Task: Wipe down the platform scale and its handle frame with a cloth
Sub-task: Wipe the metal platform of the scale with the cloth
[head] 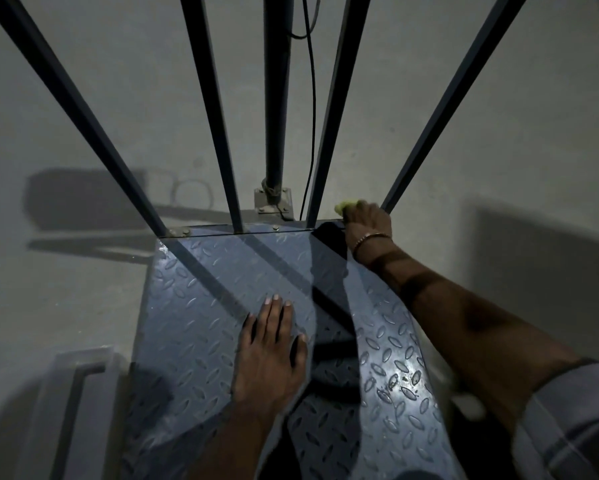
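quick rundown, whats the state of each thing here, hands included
platform: flat on the floor, glossy patch near the right edge
frame bars: upright, fixed at the platform's far edge
pole: upright on its base plate behind the platform
cable: hanging loose beside the pole
cloth: bunched in the right hand at the base of the rightmost bar
right hand: gripping the cloth
left hand: flat, pressed on the platform

**Camera setup: single head view**

One wide-angle camera on my head, looking forward and steeply down at close range onto the platform scale. Handle frame bars splay upward toward the top edge. My forearms enter from the bottom edge.
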The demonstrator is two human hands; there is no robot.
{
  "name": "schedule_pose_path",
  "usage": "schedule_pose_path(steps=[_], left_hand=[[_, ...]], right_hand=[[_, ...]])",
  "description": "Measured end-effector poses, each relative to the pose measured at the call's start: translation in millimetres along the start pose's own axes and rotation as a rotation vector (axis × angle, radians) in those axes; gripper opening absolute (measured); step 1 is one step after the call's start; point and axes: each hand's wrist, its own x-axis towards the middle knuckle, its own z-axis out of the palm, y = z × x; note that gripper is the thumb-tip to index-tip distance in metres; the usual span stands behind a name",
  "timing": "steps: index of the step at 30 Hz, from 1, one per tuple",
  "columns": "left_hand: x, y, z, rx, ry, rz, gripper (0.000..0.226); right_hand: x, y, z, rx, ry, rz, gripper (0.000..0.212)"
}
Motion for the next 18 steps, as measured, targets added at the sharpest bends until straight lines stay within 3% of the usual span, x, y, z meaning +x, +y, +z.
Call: schedule_pose_path(steps=[2,4,10,14,18], left_hand=[[-0.6,-0.1,1.2,-0.003,0.001,0.006,0.061],[-0.6,-1.3,2.2,-0.010,0.018,0.005,0.062],[0.6,-1.4,1.9,-0.002,-0.001,-0.004,0.066],[-0.1,-1.5,2.5,0.007,-0.006,-0.002,0.065],[0.2,-1.0,2.1,-0.013,0.025,0.003,0.064]], right_hand=[[8.5,4.5,-7.4,0.046,-0.031,0.117,0.031],[1.5,11.5,7.3,0.055,-0.053,0.071,0.029],[-21.6,0.6,22.2,0.432,-0.064,0.193,0.059],[-9.3,16.8,9.7,0.507,-0.115,0.276,0.056],[-22.5,11.5,18.4,0.505,-0.175,0.210,0.060]])
